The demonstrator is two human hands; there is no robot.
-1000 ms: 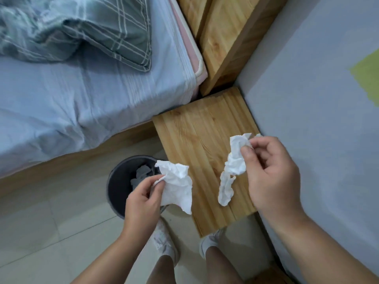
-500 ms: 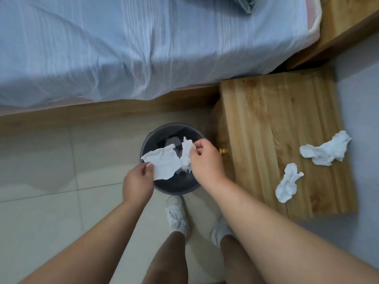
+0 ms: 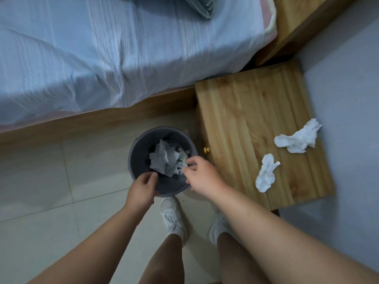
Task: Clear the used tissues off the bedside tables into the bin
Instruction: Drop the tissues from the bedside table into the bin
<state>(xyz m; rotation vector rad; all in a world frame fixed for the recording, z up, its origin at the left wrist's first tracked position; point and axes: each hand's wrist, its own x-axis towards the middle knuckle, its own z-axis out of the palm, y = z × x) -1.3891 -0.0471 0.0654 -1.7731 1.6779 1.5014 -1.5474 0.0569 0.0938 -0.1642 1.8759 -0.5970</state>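
Tissues, 2 crumpled white paper ones, lay on the light wooden bedside table (image 3: 246,111): the larger crumpled tissue (image 3: 298,138) sat near the table's right edge, and the narrower twisted tissue (image 3: 266,175) lay just below it, toward the front edge, the 2 apart from each other. Beside the table's left side, on the pale tiled floor (image 3: 51,181), stood the round dark grey plastic bin (image 3: 137,148), holding a heap of crumpled tissues (image 3: 165,159) that looked grey in the shade of its wall. Both hands hovered over the bin's near rim. The left hand (image 3: 142,190) was empty, fingers loosely curled with thumb and forefinger parted. The right hand (image 3: 202,177) had its fingers spread and slack above the heap; whether the fingertips touched a scrap there could not be told. Behind the bin ran the wooden bed frame (image 3: 98,124) under a pale blue sheet (image 3: 123,58). White shoes (image 3: 174,218) showed below the bin.
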